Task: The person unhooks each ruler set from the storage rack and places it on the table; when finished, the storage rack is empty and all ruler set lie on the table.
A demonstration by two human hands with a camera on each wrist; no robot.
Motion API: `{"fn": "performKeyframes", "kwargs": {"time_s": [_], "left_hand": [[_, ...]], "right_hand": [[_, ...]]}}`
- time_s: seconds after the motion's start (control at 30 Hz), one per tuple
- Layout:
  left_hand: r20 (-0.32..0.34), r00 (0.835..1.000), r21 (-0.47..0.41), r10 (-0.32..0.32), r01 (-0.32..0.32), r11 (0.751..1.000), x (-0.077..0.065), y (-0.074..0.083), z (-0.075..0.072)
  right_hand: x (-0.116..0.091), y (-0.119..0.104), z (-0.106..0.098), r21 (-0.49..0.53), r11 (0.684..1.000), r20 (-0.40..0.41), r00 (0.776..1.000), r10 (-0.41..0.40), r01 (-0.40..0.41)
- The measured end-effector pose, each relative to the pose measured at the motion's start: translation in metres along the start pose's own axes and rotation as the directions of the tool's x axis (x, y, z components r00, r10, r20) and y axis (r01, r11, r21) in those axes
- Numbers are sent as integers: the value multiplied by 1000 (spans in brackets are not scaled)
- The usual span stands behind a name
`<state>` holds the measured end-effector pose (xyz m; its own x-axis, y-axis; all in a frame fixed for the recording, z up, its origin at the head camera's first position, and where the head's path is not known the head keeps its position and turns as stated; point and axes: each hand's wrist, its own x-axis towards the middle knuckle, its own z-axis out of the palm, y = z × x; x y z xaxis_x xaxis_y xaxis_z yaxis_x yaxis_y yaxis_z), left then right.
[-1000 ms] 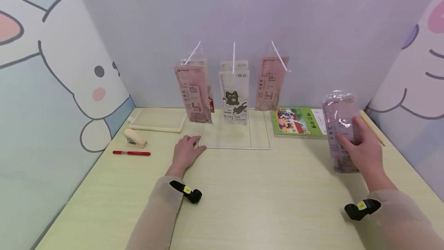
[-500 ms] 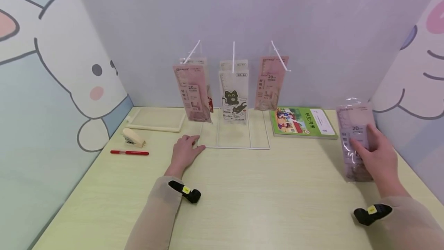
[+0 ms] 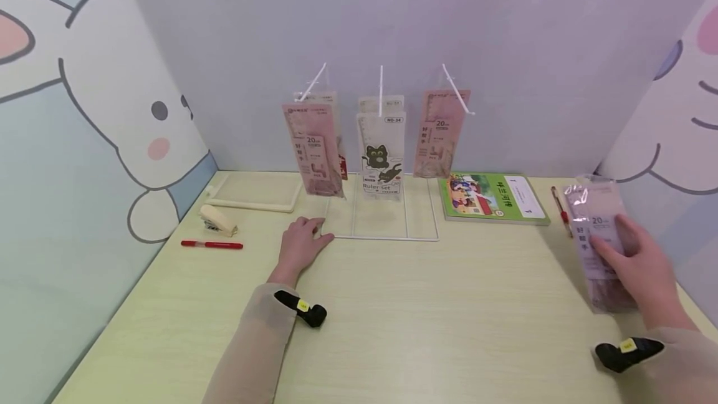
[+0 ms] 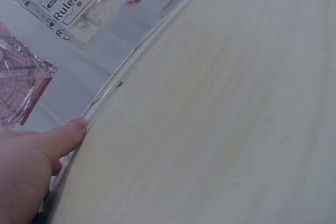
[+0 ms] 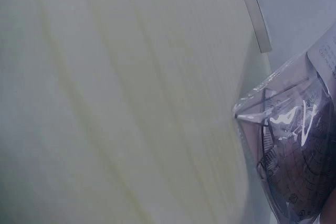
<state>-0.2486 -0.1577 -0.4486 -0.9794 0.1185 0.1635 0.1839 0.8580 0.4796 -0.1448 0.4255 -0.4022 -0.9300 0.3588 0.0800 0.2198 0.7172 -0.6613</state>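
My right hand (image 3: pixel 645 270) grips a clear-bagged pinkish ruler set (image 3: pixel 596 204) marked "20", above the right side of the table. Its lower end, with clear rulers (image 5: pixel 294 156), shows in the right wrist view. At the front left corner of a white wire display rack (image 3: pixel 387 239), my left hand (image 3: pixel 299 245) pinches the base wire between thumb and finger. Ruler packs hang from the rack's three prongs: a pink pack (image 3: pixel 315 151) in front on the left, a white cat-print pack (image 3: pixel 381 154) in the middle, another pink pack (image 3: pixel 440 133) on the right.
A green book (image 3: pixel 493 198) lies right of the rack, and a red-and-clear pen (image 3: pixel 561 211) beyond it. On the left are a cream stapler (image 3: pixel 219 220), a red pen (image 3: pixel 212 244) and a cream frame-like tray (image 3: pixel 252 207). Printed walls enclose the table.
My right hand has carried the ruler set right and nearer to me, uncovering the book's right end and the pen beside it. My left hand has stayed at the rack's corner.
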Motion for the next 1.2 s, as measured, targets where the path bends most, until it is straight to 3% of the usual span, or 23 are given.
{"fn": "performKeyframes", "kwargs": {"time_s": [0.37, 0.57, 0.9, 1.13, 1.2], "left_hand": [[3, 1000, 5, 7, -8, 1000, 0, 0, -3], [-2, 1000, 6, 7, -7, 1000, 2, 1, -2], [11, 1000, 13, -5, 5, 1000, 1, 0, -2], [6, 1000, 20, -7, 7, 1000, 1, 0, 0], [14, 1000, 13, -5, 5, 1000, 2, 0, 2]], "right_hand": [[-2, 32, -6, -119, 993, 16, 999, 28, -26], [-4, 48, -13, -132, 990, 31, 998, 55, -51], [-13, 68, -18, -129, 991, 81, 996, 29, -18], [-14, 81, -20, -159, 986, 92, 993, 68, -53], [-17, 86, -22, -139, 990, 75, 997, 36, -26]]}}
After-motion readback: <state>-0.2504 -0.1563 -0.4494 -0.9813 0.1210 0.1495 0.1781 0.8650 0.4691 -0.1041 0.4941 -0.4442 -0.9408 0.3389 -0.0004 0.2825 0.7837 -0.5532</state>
